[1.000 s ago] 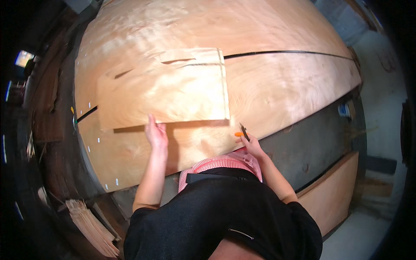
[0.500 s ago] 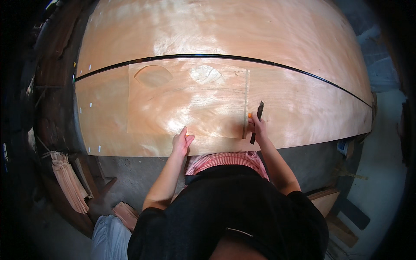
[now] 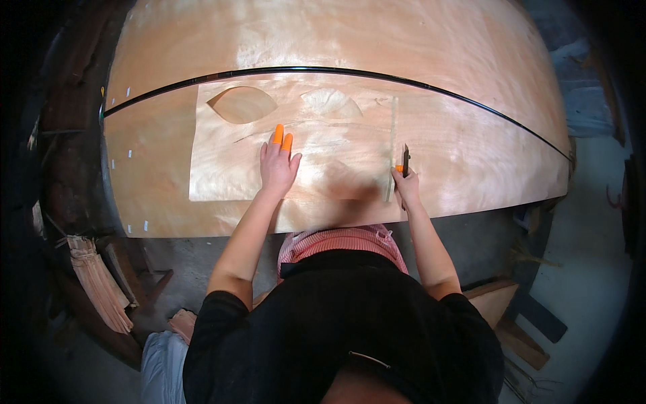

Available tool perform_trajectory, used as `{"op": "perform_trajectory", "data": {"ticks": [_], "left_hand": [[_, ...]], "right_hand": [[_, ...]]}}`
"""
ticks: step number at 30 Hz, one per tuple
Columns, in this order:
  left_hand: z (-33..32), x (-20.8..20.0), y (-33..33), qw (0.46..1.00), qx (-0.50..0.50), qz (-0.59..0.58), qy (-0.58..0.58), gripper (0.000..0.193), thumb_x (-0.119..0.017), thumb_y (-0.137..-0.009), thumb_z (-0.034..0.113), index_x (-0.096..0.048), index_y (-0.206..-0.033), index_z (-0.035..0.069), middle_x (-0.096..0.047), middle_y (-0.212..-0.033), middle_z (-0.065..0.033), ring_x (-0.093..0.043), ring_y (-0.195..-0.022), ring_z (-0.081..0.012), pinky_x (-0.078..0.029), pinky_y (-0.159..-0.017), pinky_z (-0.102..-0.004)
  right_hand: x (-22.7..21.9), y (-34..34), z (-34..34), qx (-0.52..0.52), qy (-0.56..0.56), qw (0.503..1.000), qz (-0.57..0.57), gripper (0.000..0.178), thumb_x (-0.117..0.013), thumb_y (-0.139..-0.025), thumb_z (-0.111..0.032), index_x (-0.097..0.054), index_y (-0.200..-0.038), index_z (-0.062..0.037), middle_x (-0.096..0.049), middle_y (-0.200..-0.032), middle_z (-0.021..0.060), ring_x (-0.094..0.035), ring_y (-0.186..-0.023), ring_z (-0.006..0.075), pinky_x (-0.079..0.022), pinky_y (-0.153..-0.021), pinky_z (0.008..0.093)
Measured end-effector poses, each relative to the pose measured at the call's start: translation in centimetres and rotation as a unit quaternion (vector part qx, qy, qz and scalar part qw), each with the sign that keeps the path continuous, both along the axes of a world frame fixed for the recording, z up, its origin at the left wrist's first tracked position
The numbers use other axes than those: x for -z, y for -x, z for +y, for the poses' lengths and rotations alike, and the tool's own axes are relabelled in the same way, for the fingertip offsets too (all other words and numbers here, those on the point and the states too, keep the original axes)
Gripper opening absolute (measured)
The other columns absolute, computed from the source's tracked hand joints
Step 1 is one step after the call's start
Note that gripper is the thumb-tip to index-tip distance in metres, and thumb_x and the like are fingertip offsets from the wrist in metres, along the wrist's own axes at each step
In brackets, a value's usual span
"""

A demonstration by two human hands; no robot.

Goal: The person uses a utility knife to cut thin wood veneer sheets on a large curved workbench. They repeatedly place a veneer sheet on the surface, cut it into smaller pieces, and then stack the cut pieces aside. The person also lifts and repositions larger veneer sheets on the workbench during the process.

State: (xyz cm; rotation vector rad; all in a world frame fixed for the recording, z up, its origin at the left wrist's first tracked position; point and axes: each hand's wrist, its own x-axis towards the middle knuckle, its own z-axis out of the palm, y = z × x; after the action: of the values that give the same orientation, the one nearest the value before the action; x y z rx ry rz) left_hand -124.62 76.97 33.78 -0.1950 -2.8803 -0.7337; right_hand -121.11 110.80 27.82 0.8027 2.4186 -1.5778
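In the head view, the veneer sheet (image 3: 225,161) lies on the counter (image 3: 484,148), the left hand (image 3: 277,170) spread over it. At the sheet's right edge, the right hand (image 3: 407,185) grips a dark cutter (image 3: 406,160). A black rod (image 3: 323,69) crosses beyond it; white tabs (image 3: 130,154), too small to read, sit left.

The veneer (image 3: 225,158) lies on the sheet (image 3: 478,158), left of the knife (image 3: 406,160), before and perhaps touching the rod (image 3: 323,69).
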Motion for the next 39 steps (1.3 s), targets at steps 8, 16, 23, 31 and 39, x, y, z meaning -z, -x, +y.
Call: {"op": "perform_trajectory", "data": {"ticks": [8, 16, 23, 31, 39], "left_hand": [[-1.7, 3.2, -0.3, 0.995, -0.093, 0.005, 0.045, 0.056, -0.054, -0.076, 0.025, -0.037, -0.123, 0.002, -0.027, -0.133, -0.0141, -0.027, -0.121, -0.0300, -0.019, -0.098, -0.0470], [-2.6, 5.0, -0.1, 0.987, -0.158, 0.022, 0.037, 0.055, -0.052, -0.076, 0.023, -0.034, -0.125, 0.003, -0.027, -0.134, -0.0114, -0.026, -0.123, -0.0266, -0.019, -0.099, -0.0455], [-2.4, 4.3, 0.1, 0.988, -0.136, 0.014, 0.072, 0.043, -0.052, -0.075, 0.017, -0.047, -0.117, 0.011, -0.039, -0.126, -0.0069, -0.032, -0.120, -0.0208, -0.021, -0.098, -0.0467], [-1.2, 3.6, 0.2, 0.983, -0.185, 0.015, 0.005, 0.053, -0.060, -0.069, 0.033, -0.048, -0.115, 0.010, -0.040, -0.124, -0.0090, -0.032, -0.120, -0.0252, -0.017, -0.098, -0.0505], [-0.7, 4.0, 0.6, 0.982, -0.189, 0.009, 0.024, 0.061, -0.060, -0.067, 0.044, -0.046, -0.117, 0.011, -0.037, -0.127, -0.0081, -0.028, -0.123, -0.0234, -0.014, -0.099, -0.0509]], "right_hand": [[-5.3, -1.1, -1.0, -0.180, -0.168, 0.969, 0.004, 0.033, -0.047, -0.082, -0.023, -0.045, -0.107, -0.0015, -0.055, -0.069, 0.0103, -0.055, -0.057, 0.0207, -0.044, -0.054, 0.0322], [-8.6, 2.3, -15.1, -0.520, -0.090, 0.848, -0.037, 0.046, -0.041, -0.083, -0.014, -0.026, -0.125, -0.0021, -0.055, -0.081, 0.0217, -0.055, -0.076, 0.0347, -0.042, -0.068, 0.0412], [-4.4, 4.6, -20.7, -0.597, -0.253, 0.760, 0.033, 0.052, -0.039, -0.075, -0.003, -0.025, -0.125, -0.0022, -0.055, -0.086, 0.0220, -0.057, -0.069, 0.0336, -0.047, -0.059, 0.0416], [-4.7, 1.8, -15.2, -0.640, -0.283, 0.714, 0.039, 0.040, -0.043, -0.073, -0.003, -0.038, -0.113, -0.0013, -0.054, -0.073, 0.0191, -0.057, -0.065, 0.0319, -0.046, -0.054, 0.0422], [-7.1, 15.2, -2.9, -0.795, -0.309, 0.516, 0.079, 0.012, -0.048, -0.072, -0.011, -0.051, -0.083, -0.0097, -0.052, -0.074, 0.0116, -0.054, -0.066, 0.0283, -0.045, -0.056, 0.0392]]}}
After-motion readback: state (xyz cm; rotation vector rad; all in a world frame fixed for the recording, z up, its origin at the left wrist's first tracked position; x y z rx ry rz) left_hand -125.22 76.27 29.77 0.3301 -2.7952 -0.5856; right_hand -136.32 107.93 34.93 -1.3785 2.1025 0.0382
